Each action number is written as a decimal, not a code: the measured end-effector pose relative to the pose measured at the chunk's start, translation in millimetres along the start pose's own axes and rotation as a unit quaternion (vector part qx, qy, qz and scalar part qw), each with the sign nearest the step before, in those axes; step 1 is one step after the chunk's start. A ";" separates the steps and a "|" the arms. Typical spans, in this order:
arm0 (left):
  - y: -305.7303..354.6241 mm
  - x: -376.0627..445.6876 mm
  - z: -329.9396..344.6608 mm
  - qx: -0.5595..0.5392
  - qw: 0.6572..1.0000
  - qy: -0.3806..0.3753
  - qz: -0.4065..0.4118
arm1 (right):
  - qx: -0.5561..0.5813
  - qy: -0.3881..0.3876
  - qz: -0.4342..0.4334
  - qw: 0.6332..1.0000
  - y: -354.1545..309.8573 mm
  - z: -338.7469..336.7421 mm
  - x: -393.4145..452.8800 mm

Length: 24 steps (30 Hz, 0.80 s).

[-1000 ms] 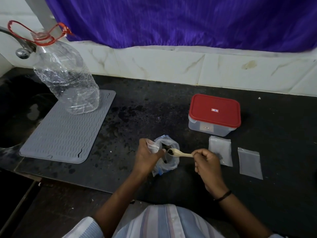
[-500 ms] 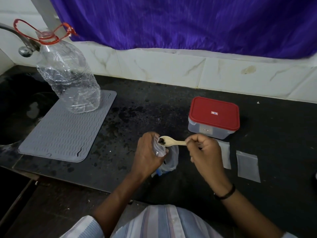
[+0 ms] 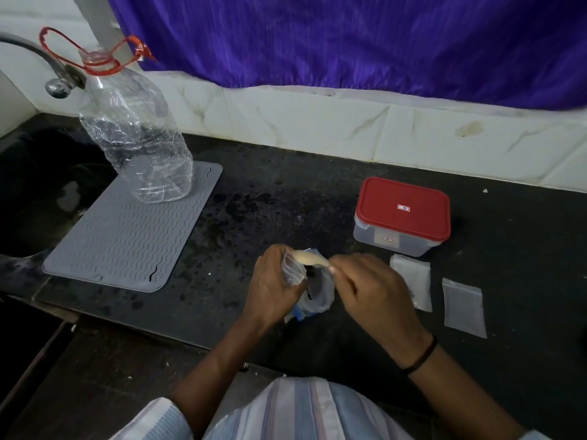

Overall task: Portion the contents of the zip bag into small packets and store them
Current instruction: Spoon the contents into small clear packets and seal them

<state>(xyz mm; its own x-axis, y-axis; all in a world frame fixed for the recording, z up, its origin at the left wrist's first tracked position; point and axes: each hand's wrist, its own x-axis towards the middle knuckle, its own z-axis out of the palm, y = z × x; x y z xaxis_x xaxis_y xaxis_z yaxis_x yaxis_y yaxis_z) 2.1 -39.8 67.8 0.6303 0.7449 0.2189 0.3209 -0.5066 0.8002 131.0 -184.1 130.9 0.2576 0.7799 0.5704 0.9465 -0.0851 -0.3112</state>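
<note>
My left hand (image 3: 273, 282) grips a small clear packet (image 3: 292, 271) with its mouth held open. Just behind and below that packet stands the clear zip bag (image 3: 319, 296) with a blue strip, on the black counter. My right hand (image 3: 371, 289) pinches the handle of a small wooden spoon (image 3: 309, 258), whose bowl is turned over at the packet's mouth. Two flat small packets (image 3: 413, 285) (image 3: 464, 308) lie on the counter to the right of my hands. A clear box with a red lid (image 3: 403, 214) sits shut behind them.
A grey ribbed mat (image 3: 127, 236) lies at the left with a large clear plastic bottle (image 3: 133, 134) on its far corner. A dark sink (image 3: 28, 192) and a tap (image 3: 57, 84) are at the far left. A tiled wall and purple curtain (image 3: 349, 42) close the back.
My right hand lifted the loaded spoon out of the zip bag, carried it to the small packet in my left hand, and turned it over there.
</note>
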 end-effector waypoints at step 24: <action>7.2 14.9 7.9 -0.194 0.916 -0.035 -0.349 | 0.004 -0.128 0.299 0.946 9.2 62.5 -33.7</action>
<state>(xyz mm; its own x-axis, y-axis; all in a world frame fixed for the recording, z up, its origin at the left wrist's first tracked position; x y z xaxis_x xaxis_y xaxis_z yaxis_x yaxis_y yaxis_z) 19.4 -35.7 72.4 0.4146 0.7923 -0.4476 0.3966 0.2853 0.8725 118.9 -172.5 61.3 0.6895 0.7188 0.0886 0.6455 -0.5544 -0.5253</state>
